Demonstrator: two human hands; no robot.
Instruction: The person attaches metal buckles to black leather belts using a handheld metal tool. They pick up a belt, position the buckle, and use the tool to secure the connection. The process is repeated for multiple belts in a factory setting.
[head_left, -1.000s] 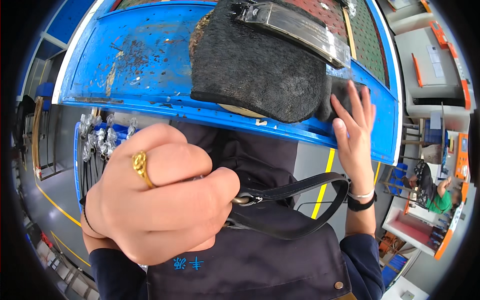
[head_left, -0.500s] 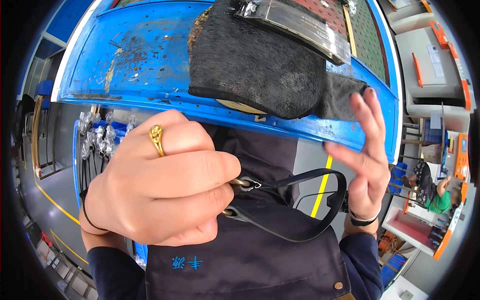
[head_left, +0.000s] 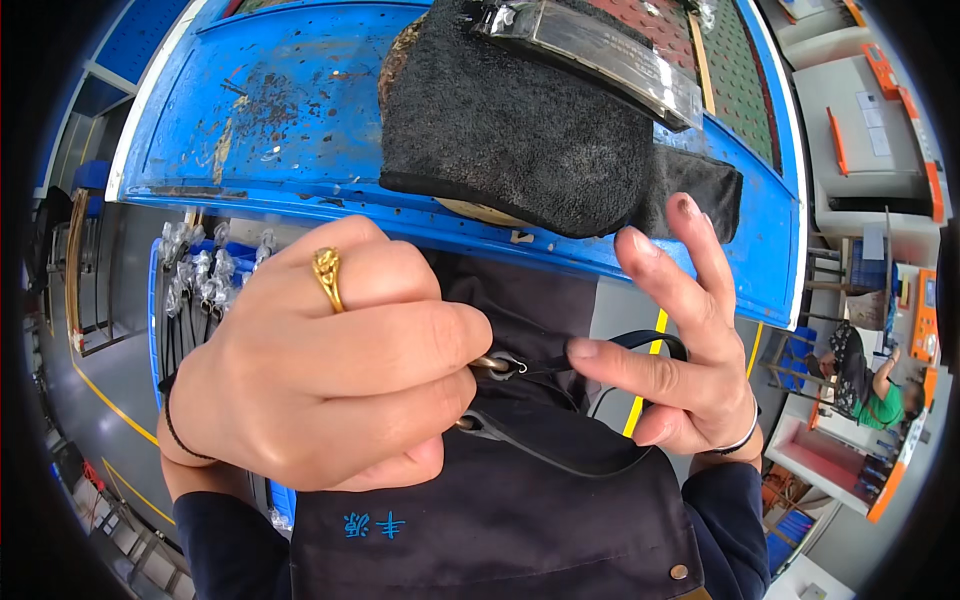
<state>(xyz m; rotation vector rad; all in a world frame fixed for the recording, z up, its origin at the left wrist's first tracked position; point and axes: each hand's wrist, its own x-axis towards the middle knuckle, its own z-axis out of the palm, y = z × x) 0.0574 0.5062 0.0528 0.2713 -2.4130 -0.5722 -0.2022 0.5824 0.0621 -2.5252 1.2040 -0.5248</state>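
My left hand (head_left: 340, 370), with a gold ring on one finger, is closed in a fist in front of my apron. Brass-coloured metal hardware (head_left: 488, 364) sticks out of the fist, and both ends of a narrow black strap (head_left: 545, 450) are fixed to it. The strap loops out to the right, and a short pale thread end (head_left: 521, 368) shows by its upper end. My right hand (head_left: 690, 325) is open with fingers spread. One fingertip lies at the strap's upper run; whether it touches I cannot tell. What else the left fist covers is hidden.
Ahead stands a blue workbench (head_left: 290, 120) with a worn top. On it lie a black fuzzy cloth (head_left: 510, 130) and a clear plastic box (head_left: 600, 60). Straps with plastic-wrapped ends (head_left: 205, 270) hang in a blue bin at left. Another person (head_left: 875, 400) sits far right.
My right hand has moved left and down toward the strap's upper run, now covering part of the loop. My left fist stays almost in place, still holding the hardware.
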